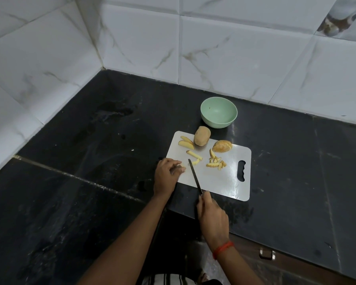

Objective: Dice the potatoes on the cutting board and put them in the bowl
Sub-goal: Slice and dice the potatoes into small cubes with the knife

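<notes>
A white cutting board (224,182) lies on the black counter. On it sit a whole potato (202,135), a cut potato half (222,146), two wedges (185,142) at the far left corner, and several strips and small pieces (216,162). My right hand (212,217) grips a black knife (195,175) whose blade points away across the board. My left hand (167,173) rests at the board's left edge, fingers curled over a small potato piece (182,166). An empty pale green bowl (218,112) stands just behind the board.
White marble-look tiled walls (234,48) meet in a corner at the back left. The counter's front edge runs under my right wrist, with a cabinet handle (267,254) below it. Wet smears mark the counter (111,114) to the left.
</notes>
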